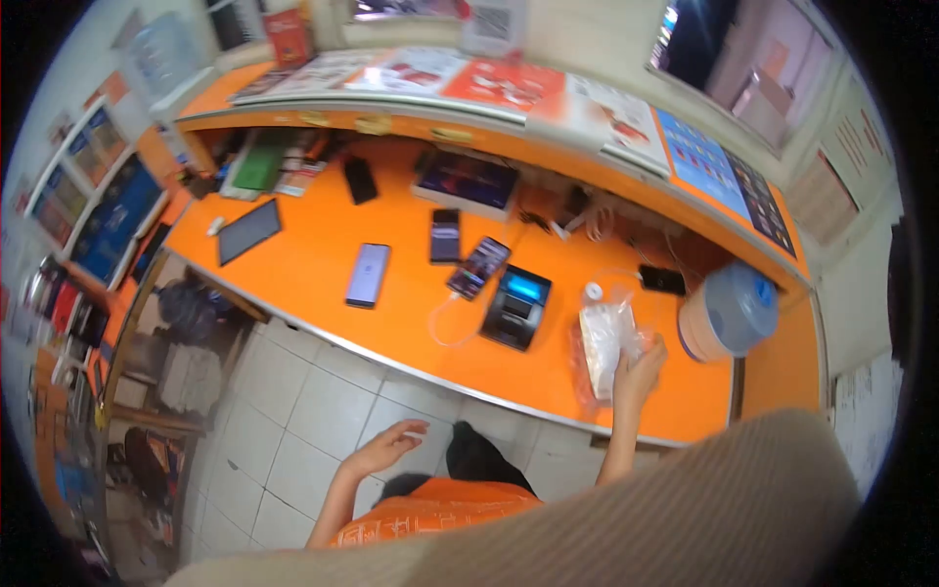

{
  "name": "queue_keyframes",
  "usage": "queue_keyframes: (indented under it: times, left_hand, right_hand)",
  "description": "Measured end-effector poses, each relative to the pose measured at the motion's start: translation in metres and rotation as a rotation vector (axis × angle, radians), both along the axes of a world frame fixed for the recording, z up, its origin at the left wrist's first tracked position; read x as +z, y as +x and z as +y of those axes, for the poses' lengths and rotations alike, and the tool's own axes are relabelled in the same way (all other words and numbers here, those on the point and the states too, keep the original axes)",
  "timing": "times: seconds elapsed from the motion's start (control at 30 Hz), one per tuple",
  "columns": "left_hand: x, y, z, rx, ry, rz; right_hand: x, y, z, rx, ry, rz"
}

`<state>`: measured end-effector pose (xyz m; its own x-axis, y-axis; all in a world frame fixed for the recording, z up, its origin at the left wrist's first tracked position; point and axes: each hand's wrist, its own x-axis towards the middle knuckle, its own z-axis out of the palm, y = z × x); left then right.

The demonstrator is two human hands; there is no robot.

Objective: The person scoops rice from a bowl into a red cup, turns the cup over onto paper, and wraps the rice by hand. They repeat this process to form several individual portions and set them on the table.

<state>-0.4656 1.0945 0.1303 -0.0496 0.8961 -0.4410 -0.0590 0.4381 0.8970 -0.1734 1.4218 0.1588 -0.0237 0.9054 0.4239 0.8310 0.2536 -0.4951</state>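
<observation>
At the right part of the orange counter, my right hand (641, 372) has its fingers closed on the edge of a clear plastic bag (600, 347). Something white and flat lies inside the bag; its kind I cannot make out. My left hand (391, 448) hangs over the floor in front of the counter edge, fingers loosely stretched and holding nothing. Left of the bag sits a black card payment terminal (516, 308) with a lit blue screen. A small white round object (593, 292) rests just behind the bag.
Several phones lie on the orange counter (313, 284), among them a lit one (369, 275) and one on a white cable (479, 267). A tablet (249, 232) is at the left, a dark box (467, 183) behind. A plastic tub (729, 311) stands at right, below the overhanging shelf (626, 147).
</observation>
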Motion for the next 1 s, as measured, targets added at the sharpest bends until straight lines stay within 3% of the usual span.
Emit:
queue_keyframes:
  times: [0.07,0.13,0.2,0.23,0.3,0.33,0.47,0.53,0.6,0.7,0.8,1.0]
  left_hand:
    - [-0.025,0.004,-0.049,0.177,0.139,0.013]
    - [-0.022,0.020,-0.109,0.369,0.142,-0.049]
    - [-0.058,0.045,-0.186,0.544,0.056,-0.067]
    - [-0.042,0.058,-0.221,0.613,0.003,-0.073]
    - [0.001,0.106,-0.292,0.772,-0.099,-0.134]
    - [0.003,0.125,-0.331,0.869,-0.020,-0.088]
    - [-0.001,0.237,-0.461,1.241,0.244,0.132]
    - [0.038,0.296,-0.508,1.335,0.376,0.298]
    - [0.116,0.342,-0.545,1.311,0.518,0.510]
    - [0.158,0.389,-0.590,1.378,0.581,0.647]
    - [0.159,0.410,-0.634,1.525,0.534,0.677]
    - [0.145,0.436,-0.772,1.788,0.428,0.682]
  right_hand:
    - [0.062,-0.060,-0.046,-0.195,0.077,-0.329]
    - [0.099,-0.110,-0.095,0.192,0.074,-0.112]
    - [0.112,-0.155,-0.165,0.672,0.138,-0.057]
    - [0.113,-0.173,-0.208,0.890,0.092,-0.086]
    - [0.113,-0.206,-0.306,1.333,-0.207,0.028]
    - [0.108,-0.215,-0.355,1.521,-0.292,0.027]
    - [0.066,-0.240,-0.552,2.178,-0.317,-0.183]
    - [0.041,-0.237,-0.650,2.447,-0.276,-0.320]
    - [0.013,-0.228,-0.743,2.669,-0.204,-0.457]
    - [-0.037,-0.218,-0.866,2.878,-0.069,-0.644]
    - [-0.100,-0.223,-0.962,2.942,0.085,-0.840]
    - [-0.254,-0.295,-1.135,2.687,0.450,-1.203]
